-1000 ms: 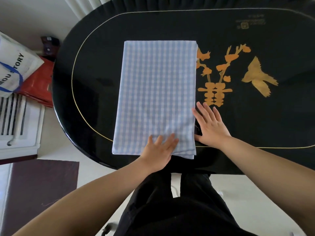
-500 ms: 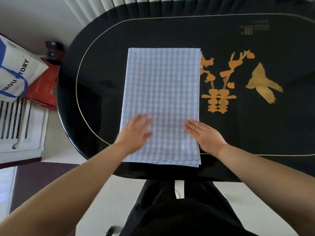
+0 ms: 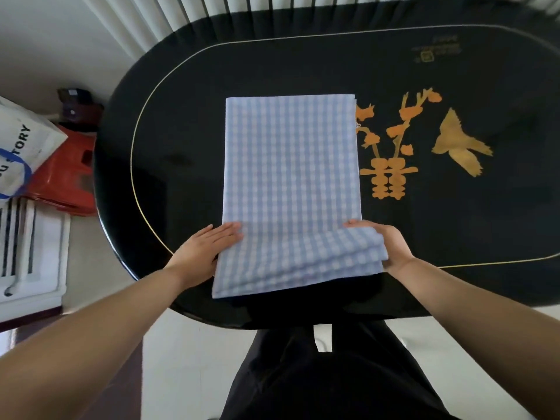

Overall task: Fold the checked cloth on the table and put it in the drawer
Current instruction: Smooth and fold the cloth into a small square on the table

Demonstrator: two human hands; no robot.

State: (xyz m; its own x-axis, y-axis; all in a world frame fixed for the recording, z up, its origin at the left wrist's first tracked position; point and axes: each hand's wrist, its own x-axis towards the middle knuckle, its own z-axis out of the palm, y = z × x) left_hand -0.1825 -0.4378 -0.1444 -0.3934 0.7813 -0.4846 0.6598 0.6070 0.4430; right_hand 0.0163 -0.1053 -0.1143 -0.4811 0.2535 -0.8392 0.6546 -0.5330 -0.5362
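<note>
While the checked cloth lies on the black table, it looks only partly folded. It is already a long, neat shape with several layers, which show at the near right corner. I think one or more folds are still left, and then it must go in the drawer. No drawer can be seen.

The cloth's long side runs straight away from the person, from the near table edge toward the far side. Its short ends lie across.

The left hand is at the near left corner. Its fingers are straight and close together, and they lie flat on top of the cloth. I cannot tell if the thumb is tucked under.

The right hand holds the near right corner. Its thumb lies on top and its fingers go under the layers, so it pinches them. That corner is lifted off the table a little. The near end of the cloth rises between the two hands, and the far end stays flat beyond the fingertips.
</note>
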